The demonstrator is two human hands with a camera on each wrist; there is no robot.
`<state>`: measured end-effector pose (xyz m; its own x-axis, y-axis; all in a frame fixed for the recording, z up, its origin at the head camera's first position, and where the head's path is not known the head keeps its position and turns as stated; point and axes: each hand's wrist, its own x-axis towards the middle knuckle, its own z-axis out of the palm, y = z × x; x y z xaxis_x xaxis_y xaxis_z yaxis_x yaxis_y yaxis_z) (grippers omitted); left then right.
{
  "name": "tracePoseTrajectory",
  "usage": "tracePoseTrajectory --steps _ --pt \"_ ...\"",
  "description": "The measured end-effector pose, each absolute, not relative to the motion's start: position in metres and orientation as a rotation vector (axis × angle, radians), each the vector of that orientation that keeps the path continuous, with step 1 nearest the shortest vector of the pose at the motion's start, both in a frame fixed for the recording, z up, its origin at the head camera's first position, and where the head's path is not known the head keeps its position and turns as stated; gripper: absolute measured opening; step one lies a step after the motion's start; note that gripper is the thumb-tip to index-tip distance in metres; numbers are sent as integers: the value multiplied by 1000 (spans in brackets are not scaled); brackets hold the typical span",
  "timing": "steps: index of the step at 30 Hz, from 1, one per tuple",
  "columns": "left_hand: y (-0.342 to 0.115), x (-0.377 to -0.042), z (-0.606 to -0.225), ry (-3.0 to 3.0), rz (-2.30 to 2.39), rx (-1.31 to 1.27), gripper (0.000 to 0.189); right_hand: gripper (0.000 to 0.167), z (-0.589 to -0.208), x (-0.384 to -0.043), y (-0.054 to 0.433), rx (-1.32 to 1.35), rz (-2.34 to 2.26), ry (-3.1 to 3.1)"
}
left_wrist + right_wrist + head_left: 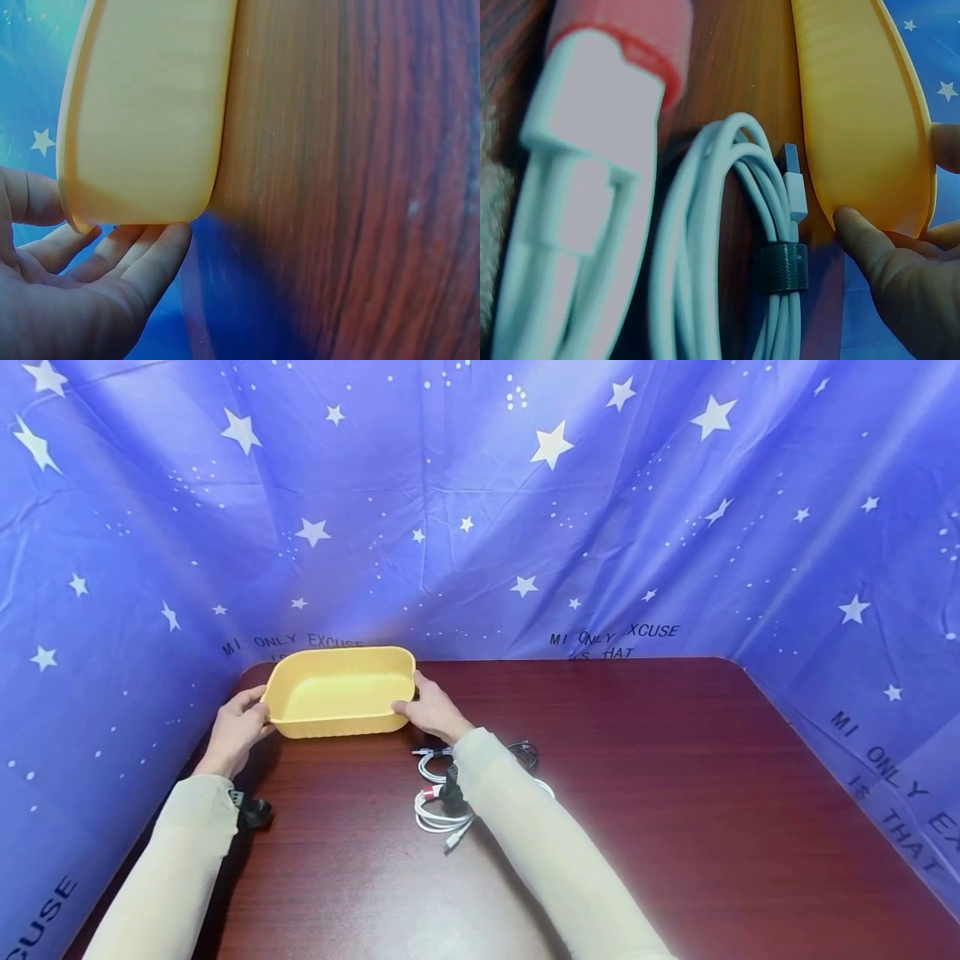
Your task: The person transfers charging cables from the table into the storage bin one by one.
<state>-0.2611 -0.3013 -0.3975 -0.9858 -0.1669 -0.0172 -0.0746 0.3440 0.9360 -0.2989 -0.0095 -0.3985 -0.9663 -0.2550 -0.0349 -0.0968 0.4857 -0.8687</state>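
A yellow plastic bin (341, 725) stands at the far left of the table, its inside bare. At its left end my left hand (238, 727) grips it, thumb at the rim and fingers against the outer end wall, as the left wrist view shows. My right hand (435, 706) holds the opposite end, with the thumb over the near rim. In the right wrist view, one fingertip of that hand lies low on the bin's wall (862, 112). Beneath the right wrist lie coiled white cables (435, 820), one bundled with a black strap (781, 268), another with a red tie (622, 37).
A dark coiled cable (525, 753) shows partly behind the right sleeve (540, 827). The reddish-brown wooden table (675, 760) ends at a blue star-printed curtain (465, 527) at the back and both sides. Black wrist cameras (255, 812) hang below the cuffs.
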Motion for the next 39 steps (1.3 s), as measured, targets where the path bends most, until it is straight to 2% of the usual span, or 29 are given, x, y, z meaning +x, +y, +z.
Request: tracePoseTrajectory --steps 11,39 --pt "-297 -262 -397 -2491 -1759 253 57 80 -399 -298 -6 -282 -1472 2556" --pt "-289 -261 -397 -2455 -1767 197 55 76 -401 -298 5 -345 -1480 2577"
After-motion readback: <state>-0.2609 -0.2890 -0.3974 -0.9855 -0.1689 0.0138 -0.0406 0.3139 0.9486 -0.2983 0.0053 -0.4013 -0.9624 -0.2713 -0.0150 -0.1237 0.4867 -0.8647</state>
